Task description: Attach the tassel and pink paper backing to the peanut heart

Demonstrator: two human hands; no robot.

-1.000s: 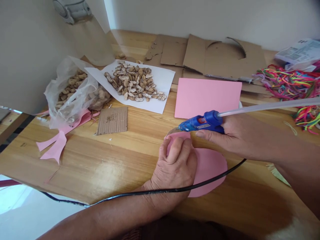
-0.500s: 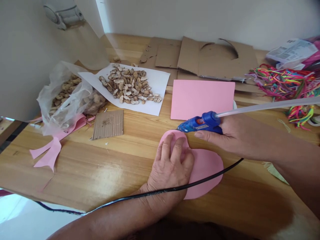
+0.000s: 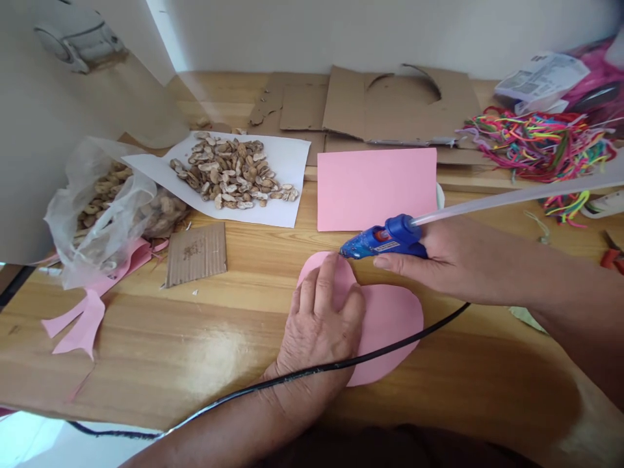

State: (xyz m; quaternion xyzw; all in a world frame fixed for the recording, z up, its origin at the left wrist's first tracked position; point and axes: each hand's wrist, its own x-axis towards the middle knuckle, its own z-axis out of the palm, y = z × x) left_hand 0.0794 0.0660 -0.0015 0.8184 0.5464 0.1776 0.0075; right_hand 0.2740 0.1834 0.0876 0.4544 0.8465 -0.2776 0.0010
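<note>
Since the earliest frame, the left hand [image 3: 319, 328] has gone from a bunched hold to a flatter press, and the upper lobe of the pink cutout [image 3: 390, 318] now lies level under it. Nearest the wearer, a black cable [image 3: 419, 336] crosses over the left wrist and the cutout. The left fingers are slightly bent and a little spread, bearing down on the upper lobe on the table [image 3: 209, 364] without closing round anything. The right hand [image 3: 448, 263] is wrapped about a blue glue gun [image 3: 390, 239], thumb along its side, remaining fingers hidden; the nozzle is at the lobe's upper right edge, contact not confirmed. A clear glue stick [image 3: 487, 203] runs from the gun's rear. Status, as judged: outlining of the cutout appears complete; work at the lobe's edge appears unfinished, the nozzle being there. No glue bead can be made out, and whether the cutout is one piece or two overlapping cannot be told. Farther left lie a pink ribbon [image 3: 88, 328], a corrugated square [image 3: 197, 255] and a plastic bag [image 3: 68, 250] of peanuts. Beyond the gun, a pink sheet [image 3: 377, 188] shows straight edges, apparently uncut. Peanut shells [image 3: 234, 170] sit loose on white paper [image 3: 288, 207], none visible on the cutout. Coloured cords [image 3: 541, 143] and cardboard [image 3: 404, 110] lie toward the back.
</note>
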